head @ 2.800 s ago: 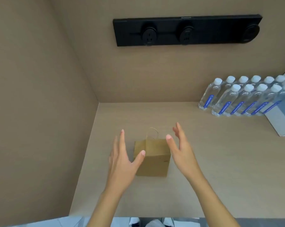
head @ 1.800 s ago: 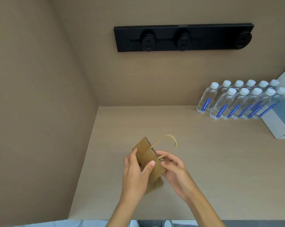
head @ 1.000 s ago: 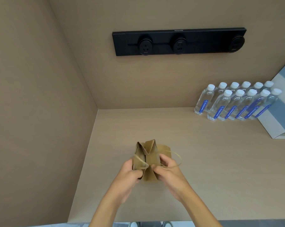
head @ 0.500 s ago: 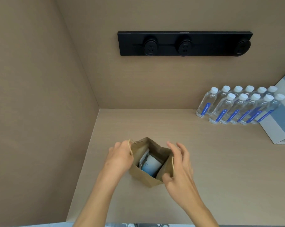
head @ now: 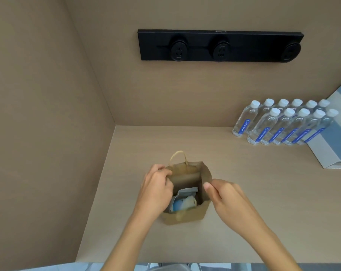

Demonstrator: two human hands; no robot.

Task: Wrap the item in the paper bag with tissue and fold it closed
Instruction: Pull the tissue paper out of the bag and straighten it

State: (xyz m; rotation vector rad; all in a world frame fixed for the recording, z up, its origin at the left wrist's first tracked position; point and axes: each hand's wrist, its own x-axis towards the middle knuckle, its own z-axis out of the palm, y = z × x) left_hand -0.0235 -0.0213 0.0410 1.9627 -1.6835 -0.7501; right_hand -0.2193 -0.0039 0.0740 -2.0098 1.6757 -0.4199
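A small brown paper bag [head: 187, 216] stands upright on the beige table [head: 244, 192] with its mouth spread wide. Inside lies a white and blue packet [head: 182, 204] with a silvery torn top. My left hand [head: 156, 190] grips the bag's left rim, fingers curled over the edge. My right hand [head: 222, 194] pinches the right rim between thumb and fingers. One twisted paper handle [head: 178, 156] stands up at the far side; the near handle hangs over the front. No tissue shows.
Several clear water bottles [head: 279, 124] with blue labels stand in rows at the back right, beside a white and blue box [head: 334, 145]. A black socket strip [head: 220, 45] is mounted on the back wall. A beige side wall [head: 48, 114] closes the left.
The bag went from standing shut to being picked up, its folded top undone and its mouth pulled wide by both hands. The packet inside came into sight. The bag now stands squarer.
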